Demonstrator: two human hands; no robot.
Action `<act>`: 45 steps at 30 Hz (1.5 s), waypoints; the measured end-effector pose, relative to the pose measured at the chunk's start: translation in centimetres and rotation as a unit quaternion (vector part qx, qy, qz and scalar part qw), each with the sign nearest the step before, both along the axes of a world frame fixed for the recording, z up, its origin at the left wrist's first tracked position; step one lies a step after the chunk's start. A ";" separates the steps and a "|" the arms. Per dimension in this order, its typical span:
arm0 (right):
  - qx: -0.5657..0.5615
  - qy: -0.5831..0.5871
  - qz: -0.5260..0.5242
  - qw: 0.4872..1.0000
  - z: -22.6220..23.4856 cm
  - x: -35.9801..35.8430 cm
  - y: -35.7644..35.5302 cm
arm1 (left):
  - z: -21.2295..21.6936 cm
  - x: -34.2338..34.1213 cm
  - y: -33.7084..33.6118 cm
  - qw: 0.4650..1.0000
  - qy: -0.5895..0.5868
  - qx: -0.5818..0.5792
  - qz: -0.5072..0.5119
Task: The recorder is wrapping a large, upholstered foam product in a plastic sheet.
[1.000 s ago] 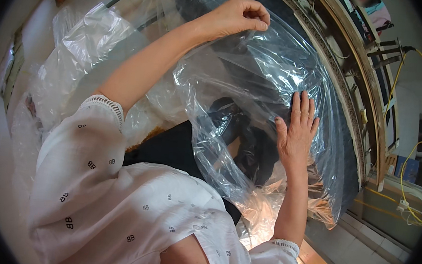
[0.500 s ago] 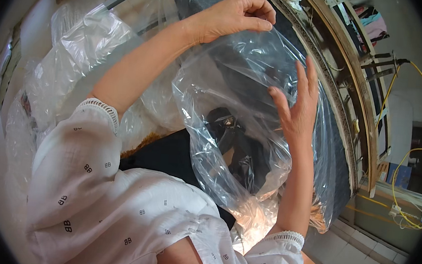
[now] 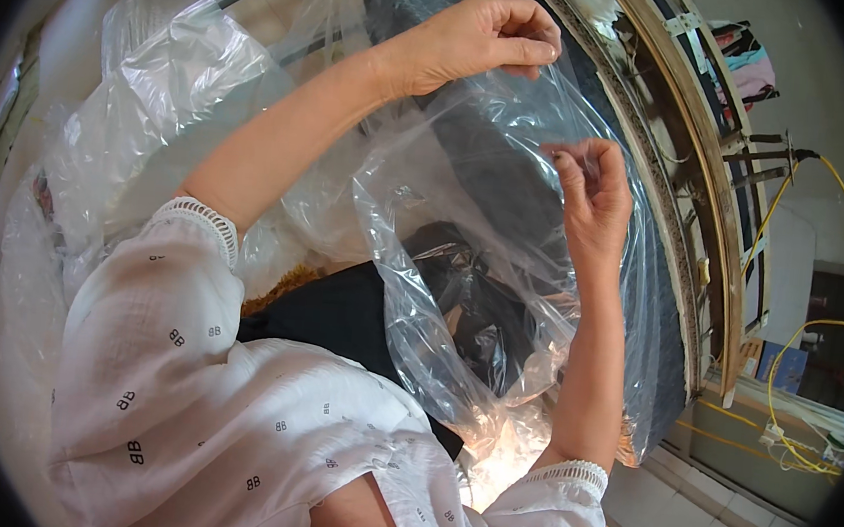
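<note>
A large transparent plastic sheet [image 3: 383, 250] hangs in folds in front of me. At the top, my left hand [image 3: 492, 41] is closed in a pinch on the sheet, thumb against bent fingers. My right hand [image 3: 597, 194], lower and to the right, is also closed, its thumb and curled fingertips pinching the plastic. A stretch of the sheet spans the gap between both hands. Behind and through it shows a dark grey curved surface [image 3: 669, 370]. Black fabric [image 3: 323, 300] lies across my lap, partly covered by the plastic.
More crumpled transparent plastic [image 3: 193, 68] is piled at the left. A wooden frame [image 3: 715, 179] with metal fittings curves along the right side. Yellow cables [image 3: 785, 361] hang beyond it at the far right. Brown fringe [image 3: 284, 287] shows beside the black fabric.
My right hand's fingers, spread and raised before, have curled in and closed on the plastic. My left hand keeps its pinch and has shifted slightly right.
</note>
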State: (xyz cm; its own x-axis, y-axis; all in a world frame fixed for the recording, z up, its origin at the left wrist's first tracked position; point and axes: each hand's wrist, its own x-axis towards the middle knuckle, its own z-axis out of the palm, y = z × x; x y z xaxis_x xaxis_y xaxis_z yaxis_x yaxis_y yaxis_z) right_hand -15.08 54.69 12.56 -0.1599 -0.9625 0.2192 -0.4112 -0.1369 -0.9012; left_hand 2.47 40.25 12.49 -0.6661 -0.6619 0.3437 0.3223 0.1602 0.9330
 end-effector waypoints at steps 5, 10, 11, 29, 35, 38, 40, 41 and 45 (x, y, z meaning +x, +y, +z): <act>0.295 -0.082 0.163 0.938 2.2 -1.5 3.0 | -1.8 1.2 -0.9 0.993 0.012 -0.018 0.115; 0.387 -0.139 0.063 0.909 2.0 -8.4 10.5 | -6.4 7.2 -5.0 0.932 -0.045 -0.079 0.350; 0.370 -0.186 0.029 0.910 1.9 -9.4 12.0 | -7.8 9.1 -6.2 0.912 -0.065 -0.072 0.400; 0.255 -0.229 -0.098 0.934 0.2 -12.0 15.2 | -8.1 13.0 -11.4 0.824 -0.170 -0.197 0.503; 0.245 -0.281 -0.119 0.920 0.4 -11.2 15.2 | -7.9 12.2 -10.1 0.809 -0.226 -0.243 0.485; 0.248 -0.288 -0.122 0.917 0.4 -11.1 15.3 | -8.2 12.7 -10.7 0.760 -0.251 -0.275 0.532; 0.251 -0.282 -0.112 0.919 0.3 -11.3 15.4 | -8.3 12.9 -11.2 0.747 -0.261 -0.273 0.546; 0.254 -0.275 -0.102 0.921 0.3 -11.3 15.4 | -8.4 13.0 -11.5 0.747 -0.238 -0.275 0.556; 0.240 -0.249 -0.114 0.931 0.6 -10.6 15.2 | -8.3 13.0 -12.2 0.765 -0.203 -0.263 0.552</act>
